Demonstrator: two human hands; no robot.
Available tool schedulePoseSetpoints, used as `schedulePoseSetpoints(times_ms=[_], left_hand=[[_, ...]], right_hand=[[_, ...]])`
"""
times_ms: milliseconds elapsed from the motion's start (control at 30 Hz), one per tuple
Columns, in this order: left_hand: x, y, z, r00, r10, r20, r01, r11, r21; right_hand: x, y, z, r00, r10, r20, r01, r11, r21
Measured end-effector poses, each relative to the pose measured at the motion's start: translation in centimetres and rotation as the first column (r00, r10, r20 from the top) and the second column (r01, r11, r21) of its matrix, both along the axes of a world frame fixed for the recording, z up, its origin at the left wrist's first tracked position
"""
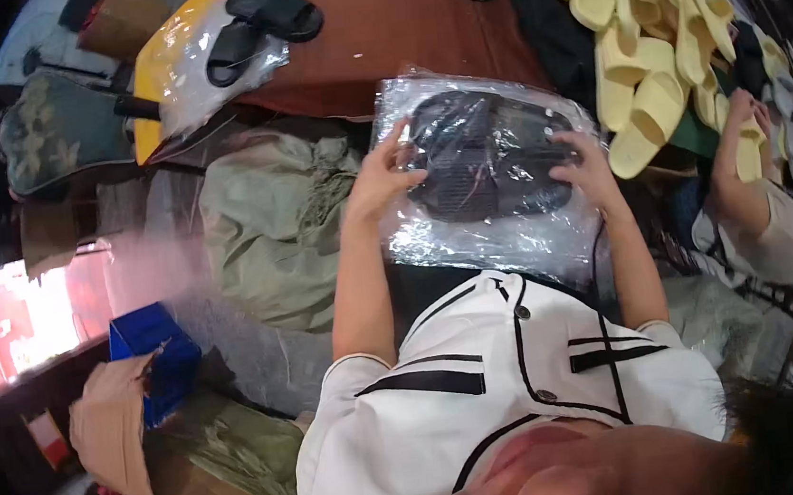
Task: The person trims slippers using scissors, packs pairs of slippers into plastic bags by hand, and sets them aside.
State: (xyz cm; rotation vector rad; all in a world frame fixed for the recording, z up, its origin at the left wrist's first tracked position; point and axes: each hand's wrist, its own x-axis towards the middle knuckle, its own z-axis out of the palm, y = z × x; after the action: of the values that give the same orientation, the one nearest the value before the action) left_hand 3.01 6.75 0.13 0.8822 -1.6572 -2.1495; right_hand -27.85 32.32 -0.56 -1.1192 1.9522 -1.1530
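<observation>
A pair of black slippers [464, 160] lies side by side in front of me, with clear plastic glinting over parts of them. Beneath and around them spread clear plastic bags [473, 245], apparently a stack. My left hand [384, 180] grips the slippers' left edge, its thumb and fingers curled and set apart. At the opposite edge, my right hand [590, 172] holds the pair with bent fingers. How far the plastic encloses the slippers is hard to make out.
Yellow slippers [654, 99] are heaped at the right, near another person's arm [740, 167]. Beyond my hands is a brown-covered table [385, 29] with black sandals [293, 14] on plastic. A pale green sack [270, 221] stands left; a blue bin [142, 334] sits lower left.
</observation>
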Motion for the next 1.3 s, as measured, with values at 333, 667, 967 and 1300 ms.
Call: schedulePoseSetpoints(times_ms=[333, 667, 967, 1300], left_hand=[[-0.2, 0.0, 1.2, 0.975, 0.215, -0.056, -0.197, 0.954, 0.225], [-1.0, 0.9, 0.5, 0.946, 0.314, -0.086, -0.291, 0.934, 0.206], [1.7, -1.2, 1.5, 0.909, 0.417, -0.010, -0.417, 0.905, -0.087], [1.1, -0.8, 1.6, 0.919, 0.363, 0.155, -0.246, 0.833, -0.495]], right_hand=[[-0.8, 1.1, -0.8, 0.897, 0.018, 0.441, 0.009, 0.998, -0.059], [1.3, 1.0, 0.7, 0.913, 0.001, 0.409, 0.042, 0.994, -0.097], [-2.1, 3.9, -0.3, 0.882, -0.016, 0.472, 0.164, 0.948, -0.274], [-5.4, 13.2, 4.2, 0.873, -0.357, 0.332, 0.428, 0.888, -0.169]])
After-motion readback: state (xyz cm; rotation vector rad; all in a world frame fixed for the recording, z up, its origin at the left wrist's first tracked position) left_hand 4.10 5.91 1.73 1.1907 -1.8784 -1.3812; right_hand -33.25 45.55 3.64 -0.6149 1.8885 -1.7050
